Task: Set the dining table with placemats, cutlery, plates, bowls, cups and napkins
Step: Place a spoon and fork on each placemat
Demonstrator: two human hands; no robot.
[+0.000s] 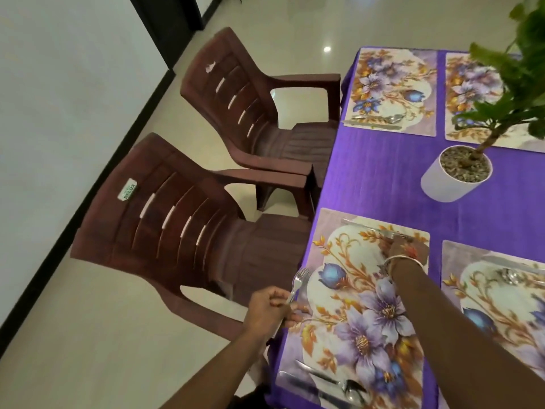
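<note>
Several floral placemats lie on the purple tablecloth [377,178]. On the near-left placemat [348,293], my right hand [405,247] rests at the far edge with its fingers on a knife or fork [374,230] lying there; a bangle circles the wrist. My left hand [269,309] holds a fork [298,283] upright at the table's left edge. A spoon [352,386] and a knife [309,388] lie at that placemat's near end. The far-left placemat [389,90] carries a spoon and knife [374,121]. More cutlery [508,274] sits on the near-right placemat [501,305].
A white pot [445,187] with a green plant stands mid-table, its leaves overhanging the far-right placemat [472,84]. Two brown plastic armchairs [182,231] [259,93] stand against the table's left side on a light tiled floor.
</note>
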